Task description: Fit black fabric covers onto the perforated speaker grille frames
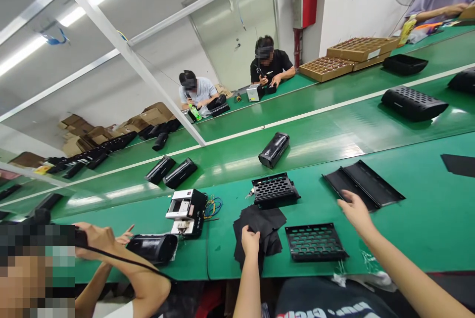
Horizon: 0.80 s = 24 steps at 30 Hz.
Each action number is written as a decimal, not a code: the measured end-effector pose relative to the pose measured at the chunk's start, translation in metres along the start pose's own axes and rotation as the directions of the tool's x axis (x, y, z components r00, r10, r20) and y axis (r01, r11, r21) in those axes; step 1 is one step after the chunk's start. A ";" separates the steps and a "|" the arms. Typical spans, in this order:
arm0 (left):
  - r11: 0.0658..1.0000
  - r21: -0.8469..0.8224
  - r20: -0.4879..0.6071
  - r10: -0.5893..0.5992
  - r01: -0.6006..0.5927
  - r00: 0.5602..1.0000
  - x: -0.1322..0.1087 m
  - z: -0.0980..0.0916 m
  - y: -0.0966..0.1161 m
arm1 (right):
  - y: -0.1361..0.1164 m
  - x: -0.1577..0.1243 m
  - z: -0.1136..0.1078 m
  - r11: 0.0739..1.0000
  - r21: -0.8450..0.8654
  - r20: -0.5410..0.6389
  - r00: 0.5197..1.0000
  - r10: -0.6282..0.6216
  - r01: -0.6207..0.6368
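My left hand (pixel 251 242) is over a loose pile of thin black sheets (pixel 272 221), its thumb and fingers closed at the edge of a sheet. My right hand (pixel 355 211) is at the near edge of a pair of long black panels (pixel 365 184) lying side by side, fingers outstretched and apart. Between my hands a black perforated panel (pixel 315 243) lies on the green bench. Another perforated panel (pixel 276 187), with wires at its left end, sits just beyond the sheets.
At left a co-worker's hand (pixel 98 241) is near a glossy black casing (pixel 154 248). A white-and-black machine (pixel 187 211) stands beside it. Black casings (pixel 274 150) lie along the green conveyor (pixel 326 132). Across it, people work near cardboard trays (pixel 359 53).
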<state>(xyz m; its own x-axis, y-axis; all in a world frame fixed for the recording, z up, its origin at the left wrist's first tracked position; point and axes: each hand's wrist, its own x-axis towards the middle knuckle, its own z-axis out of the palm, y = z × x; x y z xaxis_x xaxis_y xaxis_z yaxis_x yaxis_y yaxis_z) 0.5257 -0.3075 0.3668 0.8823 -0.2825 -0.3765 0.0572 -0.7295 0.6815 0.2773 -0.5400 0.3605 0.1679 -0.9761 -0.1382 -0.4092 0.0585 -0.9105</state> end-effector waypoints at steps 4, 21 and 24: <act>0.980 -0.199 0.080 0.024 -0.008 0.997 -0.012 0.006 0.010 | -0.038 -0.044 0.050 0.987 0.070 0.444 0.881 -0.161 0.145; 0.732 -0.643 0.418 0.092 0.223 0.904 -0.063 0.010 0.066 | -0.083 -0.085 0.084 0.862 0.057 0.674 0.617 -0.406 0.504; 0.712 -0.657 0.449 0.108 0.246 0.887 -0.060 0.008 0.068 | -0.079 -0.077 0.078 0.910 0.113 0.589 0.711 -0.384 0.398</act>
<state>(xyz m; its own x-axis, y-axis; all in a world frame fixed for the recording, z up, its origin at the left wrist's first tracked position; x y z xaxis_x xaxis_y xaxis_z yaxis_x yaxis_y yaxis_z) 0.4732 -0.3453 0.4309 0.5793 -0.6087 -0.5420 0.5647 -0.1798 0.8055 0.3668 -0.4532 0.4124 0.8048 -0.5932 0.0217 -0.2045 -0.3114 -0.9280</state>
